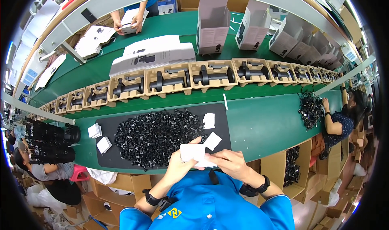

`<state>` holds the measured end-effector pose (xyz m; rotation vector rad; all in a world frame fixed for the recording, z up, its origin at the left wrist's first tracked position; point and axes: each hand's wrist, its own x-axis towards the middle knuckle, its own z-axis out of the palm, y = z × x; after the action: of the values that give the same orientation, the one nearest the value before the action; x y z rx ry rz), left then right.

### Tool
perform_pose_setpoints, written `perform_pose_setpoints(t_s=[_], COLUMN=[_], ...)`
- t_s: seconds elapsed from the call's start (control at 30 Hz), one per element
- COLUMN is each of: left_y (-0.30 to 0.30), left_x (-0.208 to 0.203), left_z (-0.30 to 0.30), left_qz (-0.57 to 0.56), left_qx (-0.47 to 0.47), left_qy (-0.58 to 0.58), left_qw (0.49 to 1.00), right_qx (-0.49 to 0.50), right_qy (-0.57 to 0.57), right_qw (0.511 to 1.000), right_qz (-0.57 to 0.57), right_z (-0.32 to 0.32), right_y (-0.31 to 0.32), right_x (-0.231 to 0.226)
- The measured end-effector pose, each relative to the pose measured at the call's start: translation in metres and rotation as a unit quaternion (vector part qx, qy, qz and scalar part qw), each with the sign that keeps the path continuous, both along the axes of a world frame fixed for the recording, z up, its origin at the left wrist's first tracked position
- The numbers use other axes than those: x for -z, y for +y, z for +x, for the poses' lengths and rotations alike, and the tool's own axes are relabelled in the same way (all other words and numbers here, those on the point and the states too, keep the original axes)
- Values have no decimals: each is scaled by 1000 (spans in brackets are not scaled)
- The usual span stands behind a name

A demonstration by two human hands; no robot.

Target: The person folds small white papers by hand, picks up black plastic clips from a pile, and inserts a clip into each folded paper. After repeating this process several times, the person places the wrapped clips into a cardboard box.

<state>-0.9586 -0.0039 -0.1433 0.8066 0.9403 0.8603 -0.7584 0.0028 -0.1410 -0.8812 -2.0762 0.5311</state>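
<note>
green benches (259, 120) cross a busy workshop, bending at the rim of the view. at far left, a seated co-worker in a grey top (58, 171) is near stacked black items (46, 141). next come two stacks of white cards (104, 144), by the left side of a dark mat (109, 159). across the bench, another person's hands (138, 22) hold a white box (129, 19). a dense heap of small black parts (156, 137) covers much of the mat; behind it, a long row of brown trays (170, 92) bears black devices (164, 82). just right of the heap, the left hand (178, 164) is clamped on a white paper piece (192, 152), held up over the bench's near edge. two white slips (212, 141) lie beyond it on the mat. the right hand (231, 163) has its fingers bunched together at the piece's lower right; whether they pinch it, i cannot tell. open white cartons (212, 31) stand behind the trays. farther right, a cardboard box (273, 165) holds black pieces (291, 165), and black cables (311, 108) lie piled beside a co-worker in a dark top (344, 122).
</note>
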Motion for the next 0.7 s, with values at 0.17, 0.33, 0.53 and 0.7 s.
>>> perform_pose_setpoints(t_s=[0.17, 0.33, 0.53, 0.7], left_y=[9, 19, 27, 37], left_x=[9, 3, 3, 7], left_z=[-5, 1, -2, 2], left_qz=[-106, -80, -65, -38], left_qx=[-13, 56, 100, 123], left_qy=[-140, -6, -13, 18], left_qw=[984, 995, 993, 992], right_qx=[-48, -55, -45, -64], right_qy=[-117, -141, 47, 40], right_qw=[991, 986, 935, 840], right_qz=[39, 65, -347, -537], right_z=[17, 19, 26, 25], right_y=[10, 14, 13, 31], right_x=[6, 1, -6, 7])
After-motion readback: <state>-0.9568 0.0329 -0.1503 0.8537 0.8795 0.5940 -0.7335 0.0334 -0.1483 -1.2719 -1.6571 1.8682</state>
